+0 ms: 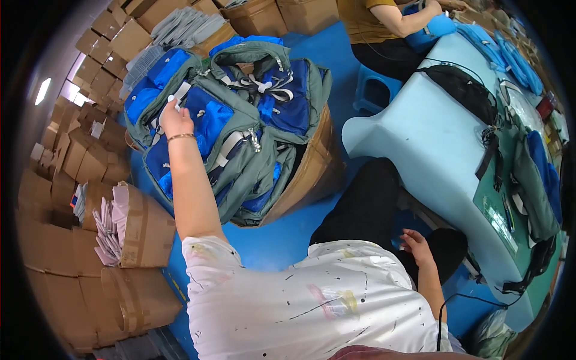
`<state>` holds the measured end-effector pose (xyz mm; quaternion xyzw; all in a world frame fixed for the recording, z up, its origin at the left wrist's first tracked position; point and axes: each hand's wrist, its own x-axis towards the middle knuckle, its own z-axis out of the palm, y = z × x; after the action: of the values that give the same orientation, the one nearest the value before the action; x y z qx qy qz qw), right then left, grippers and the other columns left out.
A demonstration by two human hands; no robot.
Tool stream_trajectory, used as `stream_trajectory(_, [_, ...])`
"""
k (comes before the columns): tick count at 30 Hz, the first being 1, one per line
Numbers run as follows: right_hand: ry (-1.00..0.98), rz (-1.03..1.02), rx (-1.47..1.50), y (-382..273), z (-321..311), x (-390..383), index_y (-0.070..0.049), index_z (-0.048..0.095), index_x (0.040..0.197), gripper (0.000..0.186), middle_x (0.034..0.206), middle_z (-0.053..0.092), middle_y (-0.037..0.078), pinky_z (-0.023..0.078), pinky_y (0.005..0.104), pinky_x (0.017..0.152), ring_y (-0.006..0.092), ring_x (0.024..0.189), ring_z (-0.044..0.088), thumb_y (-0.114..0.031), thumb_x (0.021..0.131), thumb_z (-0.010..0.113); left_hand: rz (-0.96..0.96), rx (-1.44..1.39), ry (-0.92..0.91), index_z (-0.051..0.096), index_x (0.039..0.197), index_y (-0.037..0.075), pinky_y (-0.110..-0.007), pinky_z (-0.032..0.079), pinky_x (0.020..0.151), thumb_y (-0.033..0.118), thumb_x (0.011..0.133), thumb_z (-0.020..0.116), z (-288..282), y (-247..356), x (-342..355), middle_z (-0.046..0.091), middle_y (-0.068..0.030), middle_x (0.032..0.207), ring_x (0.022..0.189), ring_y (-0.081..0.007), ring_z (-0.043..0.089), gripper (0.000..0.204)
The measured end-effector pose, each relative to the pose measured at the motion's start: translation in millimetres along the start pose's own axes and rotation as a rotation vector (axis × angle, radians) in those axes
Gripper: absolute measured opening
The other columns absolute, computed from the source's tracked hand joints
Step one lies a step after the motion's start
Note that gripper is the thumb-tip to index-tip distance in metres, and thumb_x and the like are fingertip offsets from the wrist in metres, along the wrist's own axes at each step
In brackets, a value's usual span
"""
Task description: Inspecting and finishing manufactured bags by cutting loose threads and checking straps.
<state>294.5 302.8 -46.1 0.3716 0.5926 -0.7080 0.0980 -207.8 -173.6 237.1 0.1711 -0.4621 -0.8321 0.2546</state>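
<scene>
My left hand (177, 120) reaches into a pile of blue and grey-green bags (231, 162) stuffed into a large cardboard box (315, 171). Its fingers are closed on a white strap (179, 93) of a bag on the left side. The bags show white straps, toggles and zips. My right hand (414, 243) rests low at my right thigh, beside the pale blue table (396, 132), with its fingers loosely bent and apart.
A co-worker (384, 24) sits at the table handling blue fabric, near a blue stool (375, 90). A black bag (456, 93), cables and grey-green pieces (528, 192) lie on the table. Cardboard boxes (144, 225) and stacks of folded material line the left and back.
</scene>
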Motion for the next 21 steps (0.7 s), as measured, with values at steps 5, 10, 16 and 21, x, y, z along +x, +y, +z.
stream_trajectory(5, [0.073,-0.225,-0.106,-49.5,-20.7,-17.4,-0.008,0.058,0.119,0.034,0.096,0.063,0.000,0.044,0.0221,0.066,0.0094,0.077,0.059,-0.022,0.088,0.062,0.073,0.036,-0.432,0.040,0.127,-0.002,-0.031,0.041,0.086,0.002,0.077,0.065,23.6,-19.2,-105.6,0.051,-0.0145,0.112,0.103,-0.0188,0.048,0.056])
stream_trajectory(10, [0.221,-0.519,-0.128,-118.1,-52.1,-63.5,-0.008,0.057,0.121,0.031,0.099,0.063,0.001,0.043,0.0209,0.068,0.0086,0.078,0.057,-0.017,0.091,0.057,0.414,0.160,-0.474,0.040,0.128,0.002,-0.033,0.035,0.099,0.000,0.079,0.064,40.1,-34.7,-178.3,0.046,-0.0140,0.120,0.110,-0.0201,0.046,0.055])
stream_trajectory(16, [0.768,-0.951,-0.109,-158.1,-168.6,-96.0,-0.009,0.053,0.127,0.035,0.112,0.059,0.003,0.041,0.0216,0.078,0.0089,0.094,0.054,-0.017,0.093,0.055,0.330,0.087,-0.952,0.046,0.117,0.005,-0.023,0.046,0.078,0.003,0.087,0.059,47.2,-62.1,-259.5,0.054,-0.0022,0.098,0.087,-0.0092,0.053,0.032])
stream_trajectory(21, [1.213,-1.084,-0.099,-163.3,-336.9,-85.5,-0.003,0.046,0.133,0.048,0.122,0.053,0.011,0.038,0.0286,0.096,0.0186,0.111,0.051,-0.026,0.092,0.058,-0.032,0.352,-1.549,0.053,0.112,0.007,-0.025,0.048,0.078,0.007,0.087,0.058,11.4,-114.8,-331.4,0.057,-0.0027,0.093,0.085,-0.0094,0.056,0.025])
